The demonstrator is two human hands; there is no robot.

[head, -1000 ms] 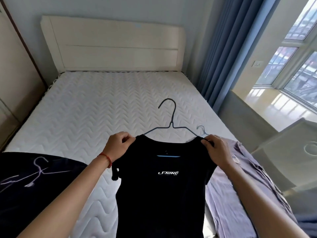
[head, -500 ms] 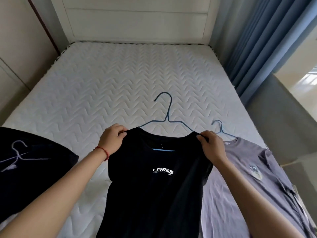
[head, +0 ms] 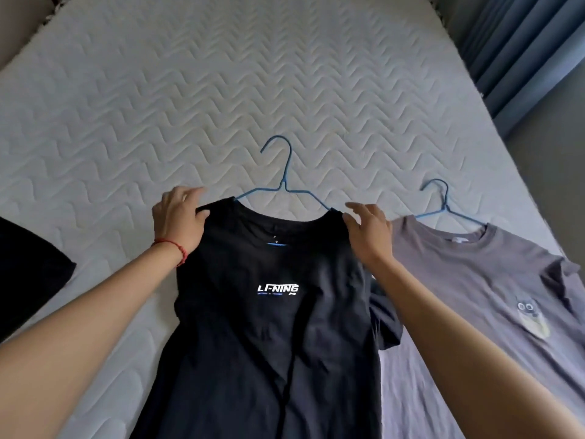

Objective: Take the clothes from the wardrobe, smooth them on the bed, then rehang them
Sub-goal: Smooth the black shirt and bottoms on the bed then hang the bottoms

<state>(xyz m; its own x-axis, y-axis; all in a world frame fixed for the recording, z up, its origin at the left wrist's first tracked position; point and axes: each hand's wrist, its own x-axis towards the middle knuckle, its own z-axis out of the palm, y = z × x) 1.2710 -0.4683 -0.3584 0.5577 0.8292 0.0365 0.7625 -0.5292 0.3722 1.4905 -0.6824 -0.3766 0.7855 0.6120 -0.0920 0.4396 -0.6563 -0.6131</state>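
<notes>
A black T-shirt (head: pixel 272 327) with white chest lettering lies face up on the white quilted mattress (head: pixel 221 90), still on a blue wire hanger (head: pixel 282 185) whose hook points toward the headboard. My left hand (head: pixel 179 223) rests on the shirt's left shoulder, fingers loosely extended past the fabric edge and thumb on the cloth. At the right shoulder, my right hand (head: pixel 368 236) has its fingers spread, touching the fabric only lightly. The shirt's lower body shows a long crease down the middle.
A grey T-shirt (head: pixel 493 296) on its own blue hanger (head: pixel 443 207) lies just right of the black one, near the bed's right edge. Part of another black garment (head: pixel 28 280) lies at the left. Blue curtains (head: pixel 522 42) hang at the upper right.
The black T-shirt came down from being held up and now lies flat on the mattress. Both hands have loosened from their pinch on its shoulders. My view has tilted further down.
</notes>
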